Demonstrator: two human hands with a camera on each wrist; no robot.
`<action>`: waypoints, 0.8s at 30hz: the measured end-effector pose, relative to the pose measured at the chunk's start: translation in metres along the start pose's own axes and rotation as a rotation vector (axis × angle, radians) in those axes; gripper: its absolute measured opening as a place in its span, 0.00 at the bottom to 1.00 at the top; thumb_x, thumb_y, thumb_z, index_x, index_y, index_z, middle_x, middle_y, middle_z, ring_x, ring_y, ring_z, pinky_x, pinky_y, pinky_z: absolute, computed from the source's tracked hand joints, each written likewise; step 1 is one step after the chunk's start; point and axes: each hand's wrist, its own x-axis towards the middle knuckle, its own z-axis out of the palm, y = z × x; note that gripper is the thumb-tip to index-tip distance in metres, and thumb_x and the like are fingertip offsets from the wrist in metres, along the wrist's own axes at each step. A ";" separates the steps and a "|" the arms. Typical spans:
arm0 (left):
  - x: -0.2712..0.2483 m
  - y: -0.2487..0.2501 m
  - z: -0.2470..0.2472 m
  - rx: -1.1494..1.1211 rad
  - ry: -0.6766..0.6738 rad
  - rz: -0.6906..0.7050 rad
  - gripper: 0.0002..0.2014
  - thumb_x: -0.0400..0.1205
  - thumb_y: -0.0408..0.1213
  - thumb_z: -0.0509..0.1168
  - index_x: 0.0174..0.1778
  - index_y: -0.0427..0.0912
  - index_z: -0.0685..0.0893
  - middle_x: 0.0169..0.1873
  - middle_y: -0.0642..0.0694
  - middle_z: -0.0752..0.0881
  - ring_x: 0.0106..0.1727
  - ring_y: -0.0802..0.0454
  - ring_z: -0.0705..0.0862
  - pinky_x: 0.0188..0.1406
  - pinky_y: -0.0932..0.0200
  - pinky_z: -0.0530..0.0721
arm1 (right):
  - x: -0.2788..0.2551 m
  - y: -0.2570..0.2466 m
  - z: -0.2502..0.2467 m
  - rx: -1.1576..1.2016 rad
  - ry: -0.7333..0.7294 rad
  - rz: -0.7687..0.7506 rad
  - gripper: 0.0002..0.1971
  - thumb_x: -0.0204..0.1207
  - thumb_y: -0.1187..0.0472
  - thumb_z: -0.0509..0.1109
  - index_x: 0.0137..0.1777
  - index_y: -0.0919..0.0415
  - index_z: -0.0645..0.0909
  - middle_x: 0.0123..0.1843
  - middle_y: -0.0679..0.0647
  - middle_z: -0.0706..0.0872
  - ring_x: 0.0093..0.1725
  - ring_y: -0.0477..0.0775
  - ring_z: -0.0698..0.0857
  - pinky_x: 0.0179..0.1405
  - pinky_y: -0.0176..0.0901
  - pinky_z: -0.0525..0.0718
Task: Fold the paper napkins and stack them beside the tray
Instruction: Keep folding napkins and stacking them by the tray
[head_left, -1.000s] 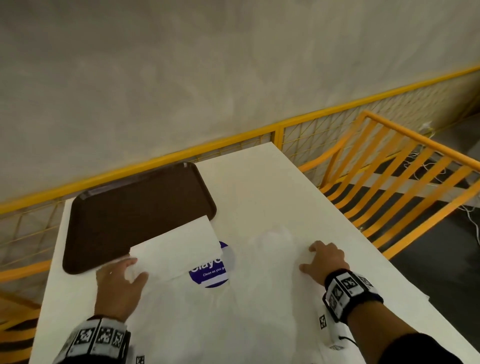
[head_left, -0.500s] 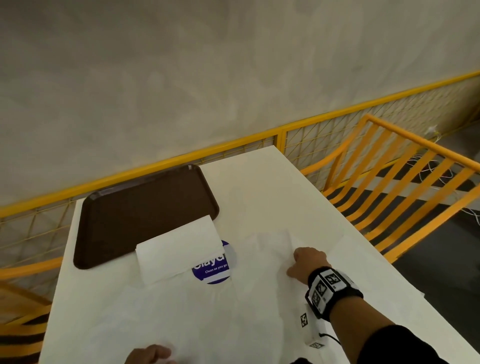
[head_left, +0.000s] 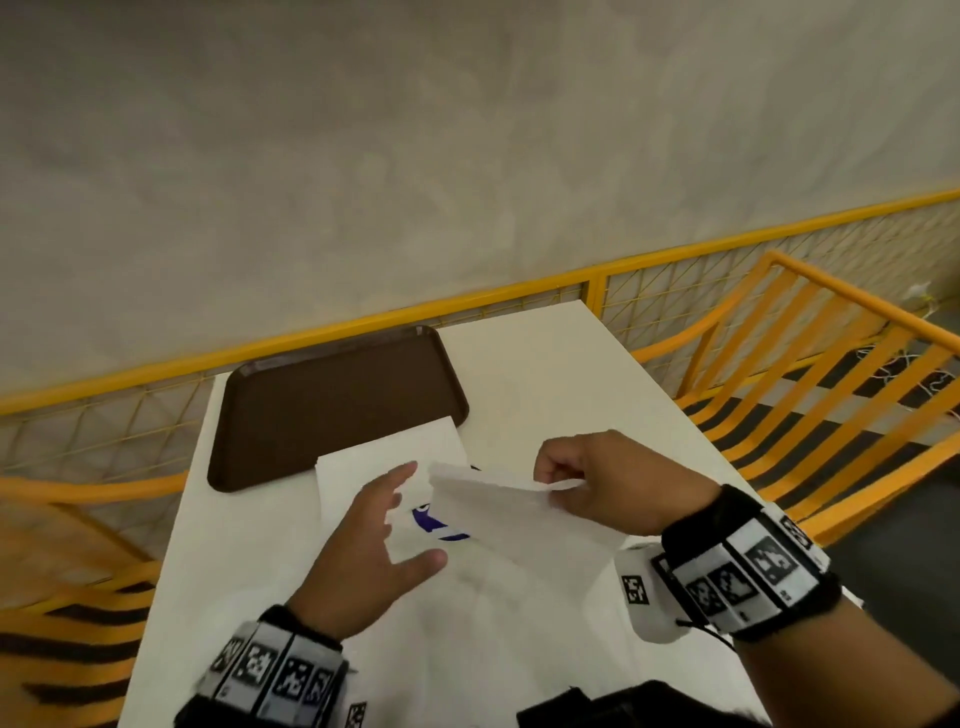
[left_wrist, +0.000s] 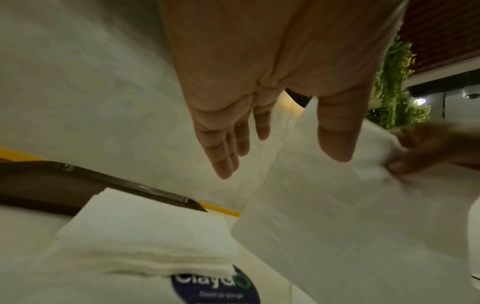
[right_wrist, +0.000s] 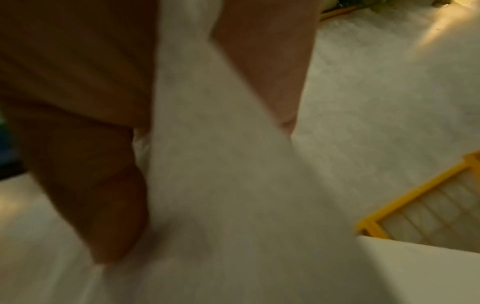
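The right hand (head_left: 613, 483) holds a loose white napkin (head_left: 514, 514) lifted off the white surface (head_left: 545, 374). Its thumb and forefinger pinch the sheet's far right corner, and in the right wrist view the paper (right_wrist: 207, 164) runs down between the thumb and the fingers (right_wrist: 272, 72), closed on it from both sides. From that pinch the sheet slopes down and toward the left hand, its lower edge lying on the surface.

The left hand (head_left: 374, 540) hovers just left of the raised napkin, palm down, holding nothing. Its fingers (left_wrist: 226, 144) are straight and lie close together, with the thumb held apart from them; the left wrist view shows the thumb tip in front of the lifted sheet (left_wrist: 337, 205), but whether it touches the paper cannot be told.

Just beyond the left fingertips lies a folded napkin (head_left: 384, 462), a flat white rectangle of several layers (left_wrist: 145, 242). Its far edge overlaps or touches the near rim of the brown tray (head_left: 332, 400), which sits at the far left of the surface. A round blue sticker (head_left: 431, 525) with white lettering shows on the surface between the two hands, partly covered by the folded napkin and by the lifted sheet. More white paper lies spread on the surface near the wrists. Yellow railing (head_left: 675, 260) runs behind the surface, and orange chairs (head_left: 810, 374) stand to the right.
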 end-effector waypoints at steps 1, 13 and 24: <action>0.002 0.005 -0.002 -0.036 -0.006 0.021 0.45 0.68 0.46 0.80 0.77 0.67 0.61 0.69 0.68 0.68 0.69 0.66 0.71 0.69 0.61 0.72 | -0.002 -0.010 -0.006 0.009 -0.030 -0.015 0.05 0.76 0.60 0.70 0.45 0.47 0.80 0.40 0.38 0.84 0.43 0.40 0.81 0.41 0.29 0.75; -0.022 0.027 -0.037 -0.744 0.227 -0.099 0.09 0.77 0.32 0.69 0.53 0.38 0.88 0.49 0.38 0.91 0.52 0.37 0.89 0.58 0.40 0.84 | -0.006 -0.014 0.010 1.181 0.075 0.099 0.37 0.60 0.48 0.84 0.69 0.60 0.78 0.59 0.59 0.89 0.57 0.59 0.89 0.47 0.49 0.88; -0.031 0.011 -0.051 -0.766 0.201 -0.010 0.10 0.76 0.26 0.71 0.50 0.40 0.89 0.48 0.40 0.92 0.49 0.43 0.89 0.39 0.58 0.87 | -0.012 -0.016 0.038 1.082 0.219 0.051 0.11 0.78 0.71 0.69 0.55 0.60 0.89 0.54 0.62 0.91 0.56 0.66 0.88 0.57 0.63 0.84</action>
